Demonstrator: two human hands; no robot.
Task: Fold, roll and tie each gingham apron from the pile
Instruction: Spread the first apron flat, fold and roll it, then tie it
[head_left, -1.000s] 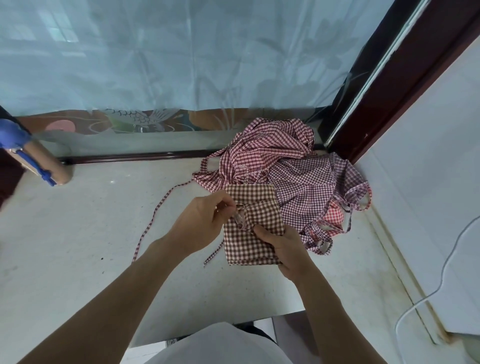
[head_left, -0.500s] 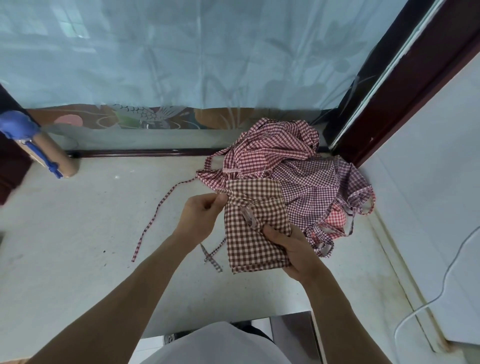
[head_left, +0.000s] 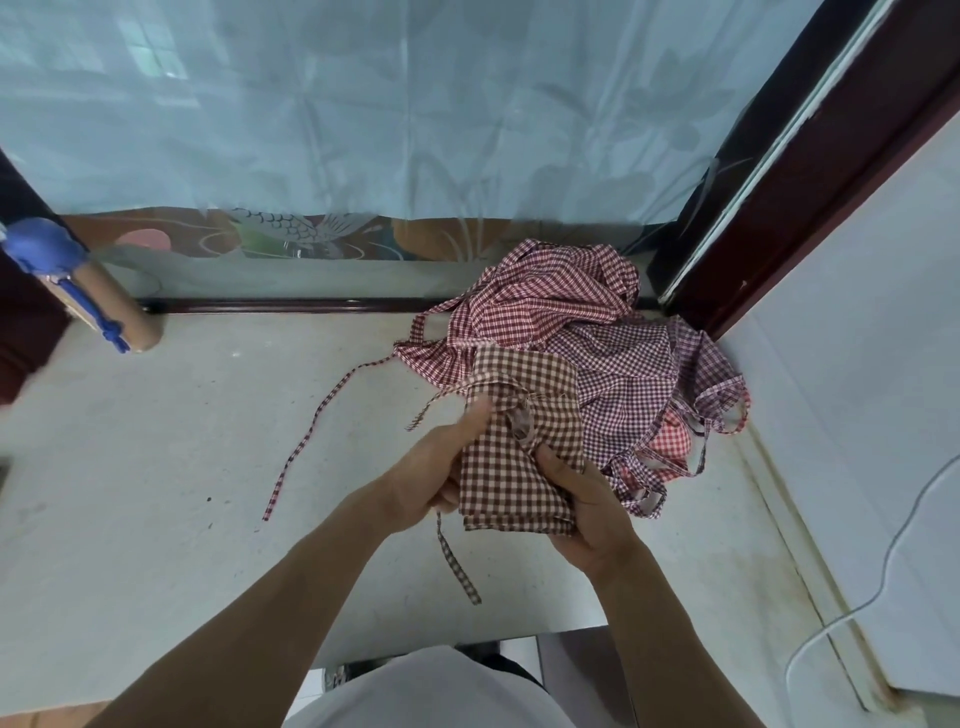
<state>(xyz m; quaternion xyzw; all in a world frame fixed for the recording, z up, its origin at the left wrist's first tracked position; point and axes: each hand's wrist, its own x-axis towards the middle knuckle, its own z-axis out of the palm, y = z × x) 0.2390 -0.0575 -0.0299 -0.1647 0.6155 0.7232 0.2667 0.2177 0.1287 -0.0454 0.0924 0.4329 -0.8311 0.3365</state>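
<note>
Brown gingham apron (head_left: 514, 467), folded into a narrow upright packet, is held above the pale tabletop (head_left: 156, 493) just in front of the apron pile (head_left: 571, 332), its upper edge overlapping the pile's near side. The left hand (head_left: 436, 478) grips the packet's left edge, thumb laid up across the cloth and fingers curled behind it. The right hand (head_left: 587, 499) grasps the right edge and lower corner, thumb pressed on the front, fingers wrapped underneath. One brown tie (head_left: 457, 561) dangles from the packet's lower left toward the table's near edge; a second short tie end (head_left: 431, 408) sticks out left of the packet's top.

The pile, in red and purple checks, sits against the dark window frame (head_left: 779, 208) at the table's far right corner. A long red tie (head_left: 311, 431) trails from the pile's left side across the table. Left of that tie the tabletop runs open as far as a cardboard tube (head_left: 111, 306) with a blue strap, at the far left by the window sill. Right of the pile a white cable (head_left: 883, 571) crosses the pale ledge.
</note>
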